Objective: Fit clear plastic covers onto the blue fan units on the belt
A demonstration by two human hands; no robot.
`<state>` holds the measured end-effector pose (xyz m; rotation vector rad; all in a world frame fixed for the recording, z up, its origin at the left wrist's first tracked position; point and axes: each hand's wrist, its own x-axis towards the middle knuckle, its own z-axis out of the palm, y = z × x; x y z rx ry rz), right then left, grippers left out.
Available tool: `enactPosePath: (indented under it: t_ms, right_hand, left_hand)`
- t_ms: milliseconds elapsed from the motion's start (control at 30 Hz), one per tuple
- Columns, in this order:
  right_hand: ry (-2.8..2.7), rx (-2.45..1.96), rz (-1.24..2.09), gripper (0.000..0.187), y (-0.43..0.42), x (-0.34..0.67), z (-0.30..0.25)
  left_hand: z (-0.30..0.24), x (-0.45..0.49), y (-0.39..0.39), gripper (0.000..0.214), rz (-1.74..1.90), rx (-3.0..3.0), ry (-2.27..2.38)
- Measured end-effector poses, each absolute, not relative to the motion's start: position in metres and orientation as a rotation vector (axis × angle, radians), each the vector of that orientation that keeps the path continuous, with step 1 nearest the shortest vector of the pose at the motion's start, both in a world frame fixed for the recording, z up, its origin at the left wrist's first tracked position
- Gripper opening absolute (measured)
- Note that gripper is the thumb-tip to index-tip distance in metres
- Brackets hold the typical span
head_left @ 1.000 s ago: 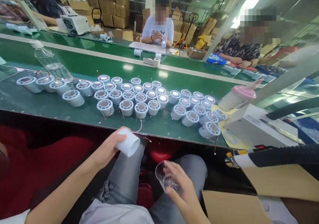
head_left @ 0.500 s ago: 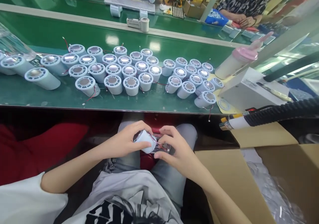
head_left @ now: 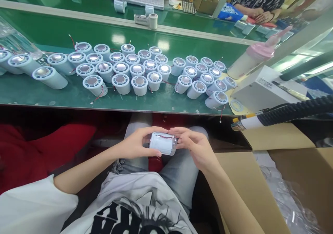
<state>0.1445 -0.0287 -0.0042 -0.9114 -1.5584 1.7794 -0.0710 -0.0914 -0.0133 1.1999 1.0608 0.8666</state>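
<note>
Over my lap, my left hand (head_left: pixel 142 142) grips a light-blue cylinder (head_left: pixel 161 143) lying on its side, thumb below and fingers above. The cylinder sits inside a clear plastic sleeve (head_left: pixel 173 148), whose see-through rim shows at the right end. A thin red wire (head_left: pixel 166 137) runs along its upper side towards my right hand (head_left: pixel 194 144). The fingers of that hand are pinched together at the right end of the sleeve, where the wire reaches them. Exactly how they hold the wire is partly hidden.
Several light-blue cylinders (head_left: pixel 121 83) with wires stand or lean on the green bench (head_left: pixel 156 104). To the right are a pink-lidded bottle (head_left: pixel 251 59), a white box (head_left: pixel 257 88), a black hose (head_left: pixel 296 112) and an open carton (head_left: pixel 239 178) of clear plastic parts. Co-workers sit across the bench.
The cylinder has gone into the clear sleeve, which half a second ago stuck out to its right. My right fingers have shifted from around the sleeve to its right end.
</note>
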Motion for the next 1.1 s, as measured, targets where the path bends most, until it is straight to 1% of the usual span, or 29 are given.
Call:
enactPosePath:
  t_ms: [67,167,200,267,367,633,867,1100]
  right_hand:
    - [-1.835,-0.801,1.57,0.032,-0.032,0.148,-0.002]
    - [-2.189,-0.717,1.161,0.034,-0.038,0.152,0.0]
    - [-2.234,-0.698,1.081,0.033,-0.04,0.153,0.0]
    - [-2.248,-0.678,1.046,0.033,-0.042,0.155,0.001]
    - [-2.175,-0.693,1.135,0.039,-0.042,0.156,0.002]
    - [-1.949,-0.782,1.453,0.047,-0.046,0.159,0.014]
    - [-1.777,-0.85,1.722,0.048,-0.045,0.164,0.018]
    - [-1.566,-0.926,1.962,0.046,-0.045,0.163,0.017]
  left_hand:
    - [-0.013,-0.069,-0.093,0.058,0.926,1.078,1.013]
    - [-0.013,-0.069,-0.096,0.054,0.968,0.991,0.987]
    - [-0.012,-0.069,-0.097,0.055,0.954,0.987,0.974]
    - [-0.008,-0.071,-0.099,0.06,0.917,1.036,0.965]
    - [0.001,-0.073,-0.101,0.07,0.871,1.175,0.993]
    - [0.01,-0.074,-0.097,0.076,0.857,1.381,0.964]
    - [0.009,-0.075,-0.092,0.077,0.845,1.685,0.977]
    - [0.009,-0.074,-0.091,0.076,0.836,1.742,0.967]
